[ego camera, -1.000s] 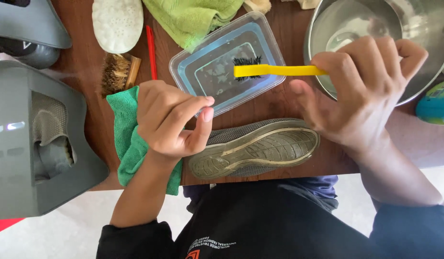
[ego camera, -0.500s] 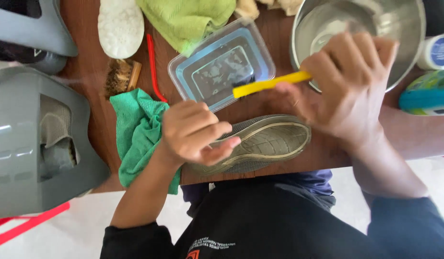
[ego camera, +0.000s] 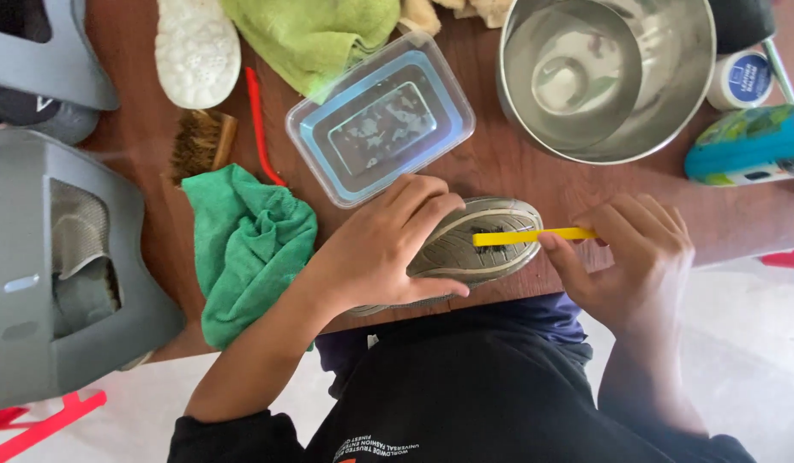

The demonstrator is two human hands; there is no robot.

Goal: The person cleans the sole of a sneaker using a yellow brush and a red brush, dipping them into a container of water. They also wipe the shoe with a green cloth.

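Desk (ego camera: 534,184) of brown wood carries one steel bowl (ego camera: 607,77) at upper right, two cloths (both green), one clear lidded box (ego camera: 380,120) at centre. Below it lies one shoe (ego camera: 470,249), sole up, left hand (ego camera: 388,249) clasped round it; right hand (ego camera: 633,257), grip pinching one yellow brush (ego camera: 530,237) against the sole.

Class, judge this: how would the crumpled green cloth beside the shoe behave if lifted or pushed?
The green cloth lies in soft folds, so it is probably floppy and light. Pushed, it would likely bunch up rather than slide or roll.
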